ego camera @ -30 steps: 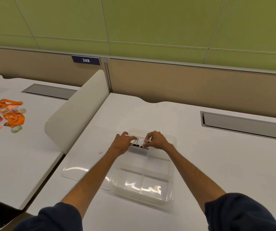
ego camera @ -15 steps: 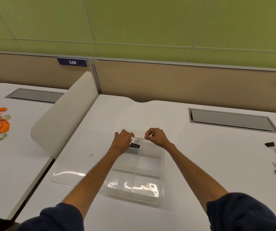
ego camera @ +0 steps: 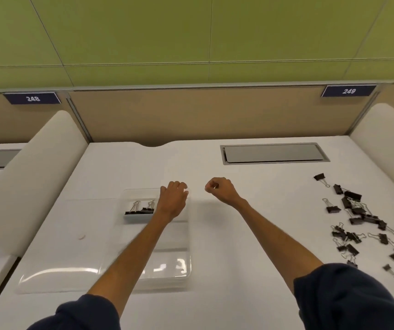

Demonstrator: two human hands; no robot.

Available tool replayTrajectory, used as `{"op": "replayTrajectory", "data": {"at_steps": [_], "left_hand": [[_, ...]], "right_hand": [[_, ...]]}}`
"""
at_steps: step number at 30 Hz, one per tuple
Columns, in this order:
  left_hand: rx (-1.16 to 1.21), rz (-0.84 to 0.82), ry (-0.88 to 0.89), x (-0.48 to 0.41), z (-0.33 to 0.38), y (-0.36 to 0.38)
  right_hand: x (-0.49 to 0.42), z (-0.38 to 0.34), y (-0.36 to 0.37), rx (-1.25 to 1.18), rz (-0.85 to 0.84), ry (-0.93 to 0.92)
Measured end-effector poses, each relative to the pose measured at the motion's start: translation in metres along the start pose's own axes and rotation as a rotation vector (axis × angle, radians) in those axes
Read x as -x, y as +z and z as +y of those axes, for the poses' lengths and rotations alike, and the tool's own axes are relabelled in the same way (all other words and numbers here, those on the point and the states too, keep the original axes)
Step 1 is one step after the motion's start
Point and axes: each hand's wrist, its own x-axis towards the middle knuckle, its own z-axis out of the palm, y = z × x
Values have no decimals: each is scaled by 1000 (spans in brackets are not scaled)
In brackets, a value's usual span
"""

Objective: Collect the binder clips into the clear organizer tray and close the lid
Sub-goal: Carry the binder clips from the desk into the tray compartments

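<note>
A clear organizer tray [ego camera: 167, 270] lies on the white desk, its lid [ego camera: 60, 246] folded open flat to the left. Two black binder clips [ego camera: 141, 209] stand in the tray's far left compartment. My left hand [ego camera: 173, 198] hovers over the tray's far right part, fingers loosely curled, holding nothing I can see. My right hand [ego camera: 219, 189] is just right of the tray above bare desk, fingers curled in with nothing in them. A heap of several black binder clips [ego camera: 358, 217] lies scattered at the desk's right side.
White curved dividers stand at the left [ego camera: 31, 177] and right [ego camera: 386, 144] edges of the desk. A grey cable hatch [ego camera: 273, 153] is set into the far desk. A brown partition runs behind, with labels 248 and 249.
Both hands have let go of the clip, which now rests in the tray. My right hand has moved off the tray to the right. The view has swung right, showing the clip heap.
</note>
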Motion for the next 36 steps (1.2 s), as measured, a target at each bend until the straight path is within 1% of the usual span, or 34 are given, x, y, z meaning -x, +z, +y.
{"op": "replayTrajectory", "data": {"at_steps": [5, 11, 15, 21, 25, 28, 36], "left_hand": [[28, -17, 62, -17, 53, 13], [74, -77, 162, -38, 131, 39], [98, -148, 225, -49, 178, 59], [163, -258, 293, -71, 241, 89], [249, -363, 310, -85, 279, 106], [187, -410, 350, -97, 306, 120], [168, -407, 411, -150, 363, 134]], "right_hand": [[16, 44, -51, -7, 67, 66], [41, 106, -115, -31, 169, 186], [55, 136, -144, -84, 231, 265], [74, 179, -187, -94, 298, 307], [88, 216, -220, -89, 424, 331], [96, 245, -248, -90, 537, 351], [102, 306, -312, 119, 661, 367]]}}
